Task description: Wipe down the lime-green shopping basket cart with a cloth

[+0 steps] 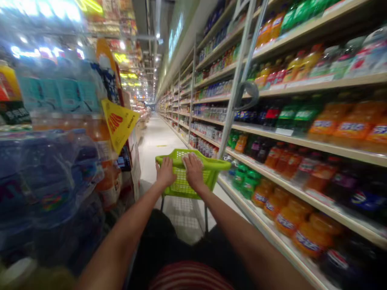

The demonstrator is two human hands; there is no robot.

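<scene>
In front of me stands a lime-green plastic shopping cart point(182, 183) with a perforated, grid-like basket. My left hand point(165, 172) is closed over the left part of its handle. Nearer the middle of the same handle, my right hand point(194, 172) grips it with the fingers over the bar. Something small and whitish shows at the right fingers, too blurred to name. Both arms reach forward, and the undersides of the fingers are hidden.
Long shelves point(314, 141) of bottled soft drinks line the right side, with a metal upright point(234, 84) close by. Wrapped bottle packs point(48, 173) are stacked at left beside a yellow price sign point(119, 125). A pale floor aisle point(157, 133) runs ahead.
</scene>
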